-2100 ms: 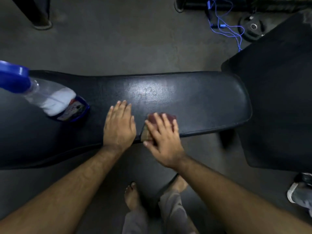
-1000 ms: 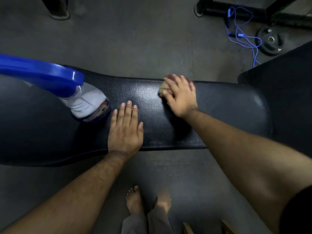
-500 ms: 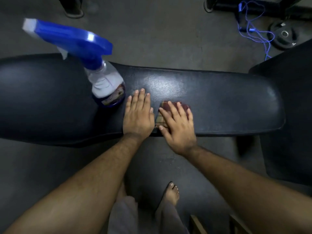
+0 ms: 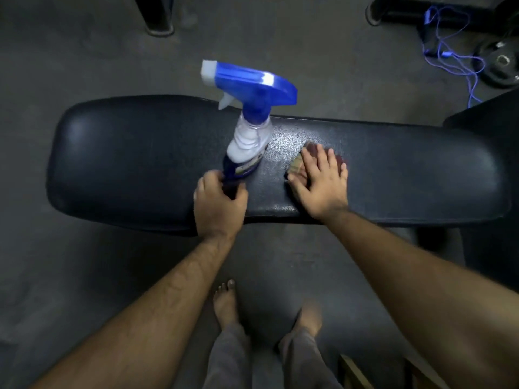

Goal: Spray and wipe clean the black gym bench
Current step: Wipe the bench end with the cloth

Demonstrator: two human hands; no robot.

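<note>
The black gym bench point(image 4: 126, 164) runs left to right across the middle of the view. A spray bottle point(image 4: 250, 136) with a blue trigger head stands on it, nozzle pointing left. My left hand point(image 4: 219, 206) grips the bottle's base, fingers curled round it. To its right, my right hand point(image 4: 320, 181) lies flat with spread fingers on a folded dark red cloth point(image 4: 299, 167), pressing it onto the bench top. The cloth is mostly hidden under the hand. The padding between bottle and cloth shines.
A second black pad point(image 4: 488, 164) adjoins at the right. A blue cord point(image 4: 455, 54) and a weight plate point(image 4: 500, 66) lie on the floor at the back right. A dark frame foot point(image 4: 157, 21) stands at the back. My bare feet point(image 4: 224, 304) are below the bench edge.
My left hand has left its flat rest on the bench and closed round the base of the spray bottle. My right hand stays flat on the cloth near the bench's middle.
</note>
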